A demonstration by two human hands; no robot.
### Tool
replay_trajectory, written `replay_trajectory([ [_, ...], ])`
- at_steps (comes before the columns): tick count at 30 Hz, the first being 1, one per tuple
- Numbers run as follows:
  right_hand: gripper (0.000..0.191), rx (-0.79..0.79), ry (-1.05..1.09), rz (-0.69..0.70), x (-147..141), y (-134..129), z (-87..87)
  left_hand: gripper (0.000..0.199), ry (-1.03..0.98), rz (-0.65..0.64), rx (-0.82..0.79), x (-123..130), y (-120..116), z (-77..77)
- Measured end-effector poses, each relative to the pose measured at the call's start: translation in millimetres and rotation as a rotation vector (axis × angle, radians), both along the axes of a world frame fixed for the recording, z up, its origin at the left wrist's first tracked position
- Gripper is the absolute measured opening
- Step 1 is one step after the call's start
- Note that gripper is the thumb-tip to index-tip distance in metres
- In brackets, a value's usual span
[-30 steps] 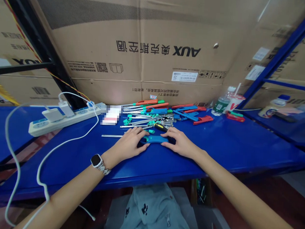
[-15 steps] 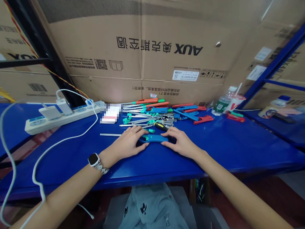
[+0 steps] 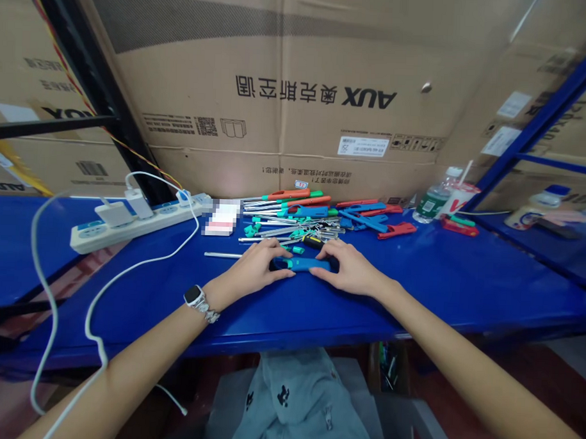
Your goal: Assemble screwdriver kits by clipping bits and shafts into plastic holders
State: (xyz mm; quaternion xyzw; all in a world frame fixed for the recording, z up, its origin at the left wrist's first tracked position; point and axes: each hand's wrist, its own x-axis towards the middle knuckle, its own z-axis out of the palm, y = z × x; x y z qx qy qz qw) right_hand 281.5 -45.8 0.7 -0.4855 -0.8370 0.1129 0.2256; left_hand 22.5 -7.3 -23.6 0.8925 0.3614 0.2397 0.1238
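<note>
While your left hand (image 3: 265,264) grips blue lighter (image 3: 303,265) near its metal tube (image 3: 220,255), right hand (image 3: 349,266) holds other end; lighter crosswise at desk (image 3: 439,282), tube pointing left, just in front of lighter pile (image 3: 310,211).

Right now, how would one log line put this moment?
left hand: holding blue lighter near rod | right hand: holding its other end | beyond hands: pile of parts | far left: power strip

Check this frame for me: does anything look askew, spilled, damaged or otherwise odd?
Yes. The large carton behind the blue table has its printing upside down, so it seems inverted. A white cable crosses over the left forearm, an awkward route. I see no spill around the blue handle.
</note>
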Motion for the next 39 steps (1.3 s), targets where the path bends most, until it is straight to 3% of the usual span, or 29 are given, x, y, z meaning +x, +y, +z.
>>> replay_trajectory([
  [5,0.028,0.124,-0.239,-0.012,-46.8,3.7,1.1,0.042,-0.050,0.005,0.007,2.0,-2.1,-3.5],
  [9,0.027,0.170,-0.332,-0.040,-65.2,5.3,-7.6,0.058,-0.086,-0.031,0.016,-7.6,-5.3,6.6],
  [13,0.027,0.174,-0.353,-0.038,-60.1,2.9,-10.3,0.031,-0.044,0.014,0.084,-33.7,-2.4,20.3],
  [16,0.026,0.173,-0.343,-0.035,-55.8,2.0,-10.2,0.014,0.054,0.009,0.015,-49.3,3.3,22.8],
  [19,0.027,0.174,-0.339,-0.032,-55.0,1.9,-10.4,0.014,0.068,-0.009,-0.062,-52.5,7.4,20.5],
  [23,0.027,0.156,-0.342,-0.027,-55.1,1.0,-7.3,0.015,0.041,-0.027,-0.050,-47.4,8.8,17.4],
  [31,0.033,0.105,-0.417,-0.042,-57.7,0.5,5.4,0.019,0.050,-0.100,0.175,-38.8,6.3,19.8],
  [39,0.031,0.151,-0.329,-0.066,-56.8,-1.2,0.7,0.027,0.112,-0.134,0.321,-30.6,2.1,28.5],
])
